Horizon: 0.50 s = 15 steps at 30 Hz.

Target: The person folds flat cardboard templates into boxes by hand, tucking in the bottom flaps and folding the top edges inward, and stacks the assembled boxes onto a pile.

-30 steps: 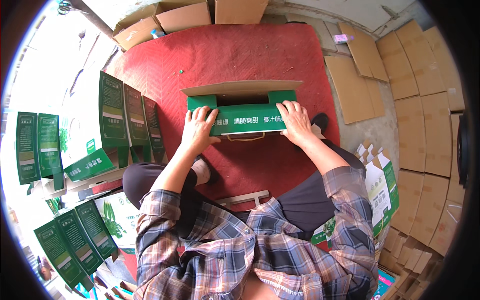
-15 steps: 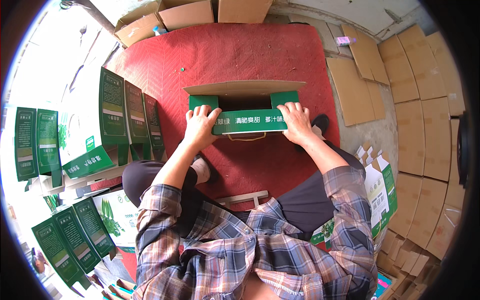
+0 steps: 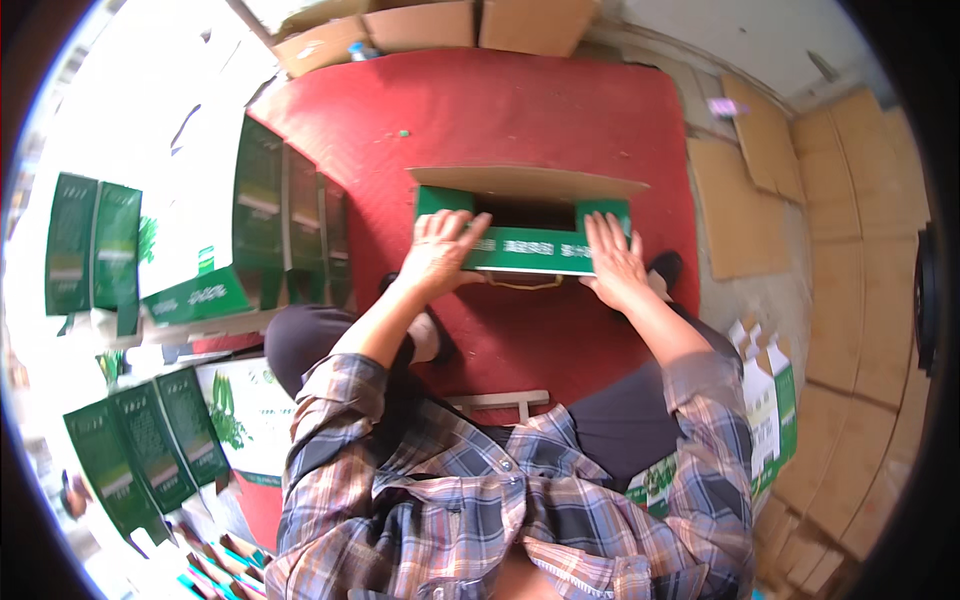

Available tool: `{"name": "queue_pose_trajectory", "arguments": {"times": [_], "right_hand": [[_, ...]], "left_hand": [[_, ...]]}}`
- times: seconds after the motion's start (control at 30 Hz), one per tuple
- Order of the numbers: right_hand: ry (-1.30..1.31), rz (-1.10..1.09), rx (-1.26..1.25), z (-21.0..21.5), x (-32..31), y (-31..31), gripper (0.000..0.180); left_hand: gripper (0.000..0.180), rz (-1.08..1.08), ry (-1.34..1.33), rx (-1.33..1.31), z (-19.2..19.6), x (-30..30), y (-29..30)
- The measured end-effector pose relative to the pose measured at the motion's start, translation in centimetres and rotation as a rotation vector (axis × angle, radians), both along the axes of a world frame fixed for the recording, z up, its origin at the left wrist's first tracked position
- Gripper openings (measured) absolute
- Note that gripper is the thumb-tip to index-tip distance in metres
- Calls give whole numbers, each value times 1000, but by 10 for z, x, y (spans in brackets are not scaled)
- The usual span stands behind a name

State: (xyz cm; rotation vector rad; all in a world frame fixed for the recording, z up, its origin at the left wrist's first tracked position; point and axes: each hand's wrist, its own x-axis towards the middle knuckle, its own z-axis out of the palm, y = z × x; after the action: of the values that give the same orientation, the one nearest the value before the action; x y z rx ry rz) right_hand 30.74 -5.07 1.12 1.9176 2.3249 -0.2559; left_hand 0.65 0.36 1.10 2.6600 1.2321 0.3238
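Observation:
A green cardboard carton (image 3: 535,250) with a yellow handle (image 3: 525,284) stands between my legs, its top partly open onto a dark inside. Its near green flap with white print lies folded inward, while the far brown flap (image 3: 530,182) stands up. At the left end, my left hand (image 3: 440,252) rests on the near flap and the corner, fingers stretched and thumb apart. My right hand (image 3: 615,262) lies on the right end, fingers spread flat over the green end flap. Neither hand holds anything loose.
Stacked green and white cartons (image 3: 200,240) stand at my left, with more (image 3: 150,450) below them. Another carton (image 3: 765,410) is by my right knee. Red carpet (image 3: 530,110) lies underneath. Brown boxes (image 3: 420,25) line the far edge; flat cardboard (image 3: 735,205) lies right.
My fingers, earlier curled over the near flap's edge, now lie flatter and more stretched on the flaps. The whole view has shifted, so the scene sits further right.

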Motion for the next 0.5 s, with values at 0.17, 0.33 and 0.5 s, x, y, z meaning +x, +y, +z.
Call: {"name": "queue_pose_trajectory", "arguments": {"times": [0.17,0.33,0.5], "right_hand": [[-47,-71,-52,6,10,-9,101],[-7,-46,-75,2,-3,-2,102],[132,-108,-179,25,15,6,97]], "left_hand": [[91,-113,-188,-85,-7,37,-3],[77,-41,-63,-118,-14,37,0],[66,-24,-58,-96,-23,39,4]]}}
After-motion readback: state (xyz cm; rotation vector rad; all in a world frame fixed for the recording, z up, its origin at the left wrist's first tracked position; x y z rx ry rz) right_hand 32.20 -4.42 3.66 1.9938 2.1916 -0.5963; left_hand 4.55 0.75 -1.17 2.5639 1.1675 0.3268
